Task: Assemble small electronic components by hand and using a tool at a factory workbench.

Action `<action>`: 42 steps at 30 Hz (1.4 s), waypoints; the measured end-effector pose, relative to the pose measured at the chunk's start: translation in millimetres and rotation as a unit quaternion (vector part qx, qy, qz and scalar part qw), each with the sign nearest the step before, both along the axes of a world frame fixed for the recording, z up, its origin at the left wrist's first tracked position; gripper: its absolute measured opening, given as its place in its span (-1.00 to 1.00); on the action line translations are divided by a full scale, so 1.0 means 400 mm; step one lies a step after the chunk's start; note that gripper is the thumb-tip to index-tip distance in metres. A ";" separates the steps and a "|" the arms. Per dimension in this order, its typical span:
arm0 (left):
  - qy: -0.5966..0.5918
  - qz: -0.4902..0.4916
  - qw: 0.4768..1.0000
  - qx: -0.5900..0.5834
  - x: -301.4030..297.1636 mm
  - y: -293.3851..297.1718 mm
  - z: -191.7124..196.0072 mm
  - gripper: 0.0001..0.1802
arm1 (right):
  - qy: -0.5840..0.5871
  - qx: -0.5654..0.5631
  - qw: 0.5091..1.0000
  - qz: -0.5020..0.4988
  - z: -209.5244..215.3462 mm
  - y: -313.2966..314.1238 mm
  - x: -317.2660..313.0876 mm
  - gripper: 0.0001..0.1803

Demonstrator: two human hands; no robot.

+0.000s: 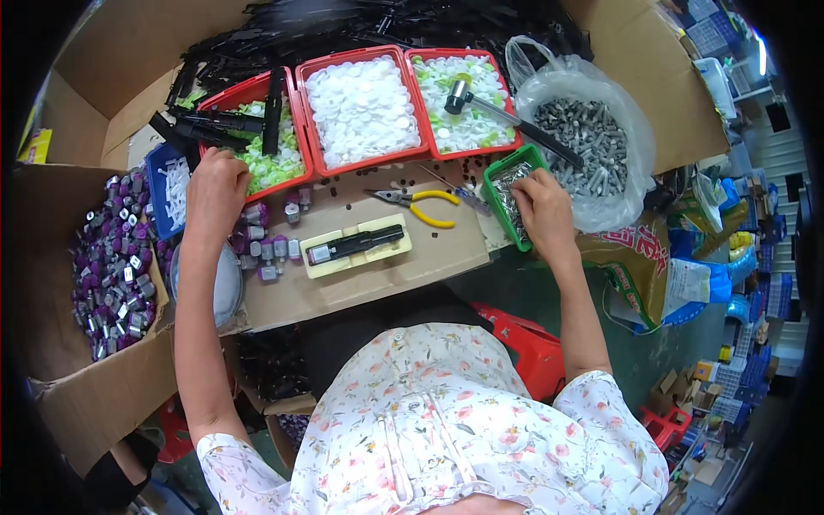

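Observation:
At the left red tray (311, 168), my left hand (218, 184) has its fingers curled together beside black plastic parts (225, 122) and green and white pieces; what it holds is hidden. My right hand (544, 215) dips its pinched fingers into a green tray (499, 209) of small shiny metal pieces, and I cannot make out what is between them. A cream fixture (356, 263) lies on the cardboard before me, cradling a long black part (367, 240) with a grey metal block (320, 254) at its left end. Yellow-handled pliers (434, 199) rest behind it.
Several purple-and-grey motors (276, 249) sit left of the fixture; many more fill a carton (116, 266). White discs fill the middle red tray (360, 107). A hammer (506, 118) lies across the right red tray (459, 103) and a bag of metal cylinders (631, 184).

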State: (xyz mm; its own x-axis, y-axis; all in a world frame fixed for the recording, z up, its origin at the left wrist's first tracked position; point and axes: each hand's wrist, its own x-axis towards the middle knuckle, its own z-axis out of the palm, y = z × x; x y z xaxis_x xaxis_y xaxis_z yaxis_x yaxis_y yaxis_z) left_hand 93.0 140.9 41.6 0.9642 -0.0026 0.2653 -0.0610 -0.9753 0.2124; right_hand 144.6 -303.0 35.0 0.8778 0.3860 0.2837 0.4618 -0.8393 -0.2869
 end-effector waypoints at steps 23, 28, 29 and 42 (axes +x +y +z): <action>0.036 0.126 0.572 -0.810 -0.182 -0.319 -0.025 -0.89 | 0.199 0.342 0.917 0.059 0.073 0.175 -0.077 -0.92; 0.047 0.134 0.536 -0.832 -0.194 -0.372 -0.027 -0.88 | 0.165 0.373 0.887 0.215 0.065 0.323 -0.141 -0.88; 0.043 0.138 0.535 -0.832 -0.195 -0.375 -0.028 -0.87 | 0.123 0.389 0.877 0.255 0.058 0.338 -0.144 -0.86; 0.033 0.135 0.574 -0.807 -0.200 -0.401 -0.025 -0.91 | 0.034 0.352 0.896 0.268 0.025 0.339 -0.161 -0.78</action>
